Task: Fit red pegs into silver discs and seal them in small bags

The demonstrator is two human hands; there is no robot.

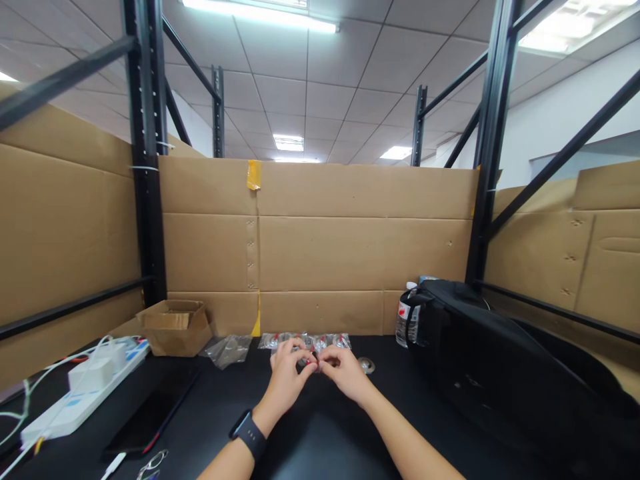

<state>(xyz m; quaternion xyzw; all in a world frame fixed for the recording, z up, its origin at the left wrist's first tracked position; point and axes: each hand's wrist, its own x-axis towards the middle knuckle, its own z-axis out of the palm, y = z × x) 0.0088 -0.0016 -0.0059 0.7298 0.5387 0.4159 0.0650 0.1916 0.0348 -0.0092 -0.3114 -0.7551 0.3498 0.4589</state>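
My left hand, with a dark watch on the wrist, is closed in a pinch on a small red and dark object. From the other side my right hand pinches at the same piece, fingertips almost meeting those of the left. Its exact kind is too small and too covered to tell. Just behind the hands lies a row of small clear plastic packets with red and silvery bits inside, partly hidden by the fingers. A roll of clear tape rests right of my right hand.
An open cardboard box and a crumpled clear bag stand at left. Nearer are a power strip with cables, a dark tablet-like slab and keys. A black backpack and bottle occupy the right.
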